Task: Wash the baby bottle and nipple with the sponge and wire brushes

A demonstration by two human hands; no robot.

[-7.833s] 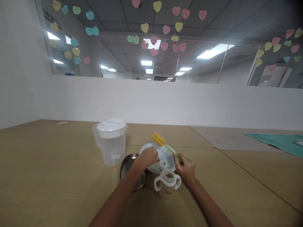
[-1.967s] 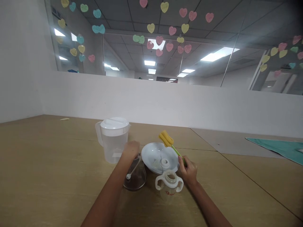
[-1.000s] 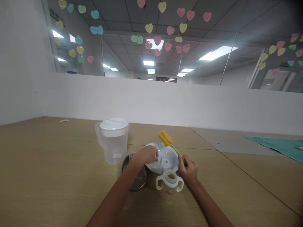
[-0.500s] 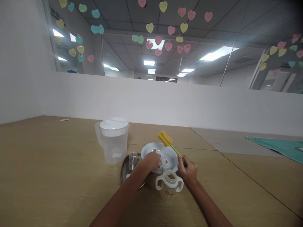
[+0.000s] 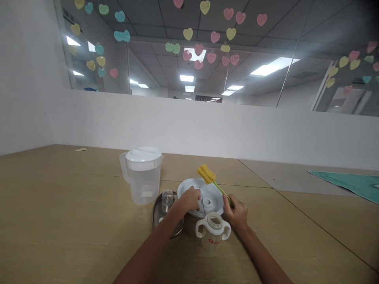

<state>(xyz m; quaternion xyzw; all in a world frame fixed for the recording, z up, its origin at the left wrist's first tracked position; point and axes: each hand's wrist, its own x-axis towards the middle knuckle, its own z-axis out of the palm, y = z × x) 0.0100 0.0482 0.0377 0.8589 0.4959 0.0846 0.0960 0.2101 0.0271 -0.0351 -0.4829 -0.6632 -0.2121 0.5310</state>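
My right hand (image 5: pixel 237 212) is wrapped round the green handle of a bottle brush (image 5: pixel 220 189). Its yellow sponge head (image 5: pixel 206 173) points up and left over the far side of a white basin (image 5: pixel 185 185). Bent downward, my left hand (image 5: pixel 191 198) reaches into that basin with its fingers closed; what they hold, if anything, is hidden. Beside it, in the basin, lies a white ring-shaped part (image 5: pixel 207 204), and a thin dark line runs down near the fingers. A clear baby bottle (image 5: pixel 213 228) with white side handles stands uncapped in front of the basin.
Left of the basin, a round metal tray (image 5: pixel 156 215) carries a clear bottle cap (image 5: pixel 167 198) and small white parts. Behind it stands a lidded translucent pitcher (image 5: pixel 144 177). A teal cloth (image 5: pixel 349 182) lies at the far right. A white wall (image 5: pixel 183 124) borders the table.
The view has shifted very slightly. Both hands, the brush and the vessels stay almost where they were, with only a tiny movement of my left hand in the basin.
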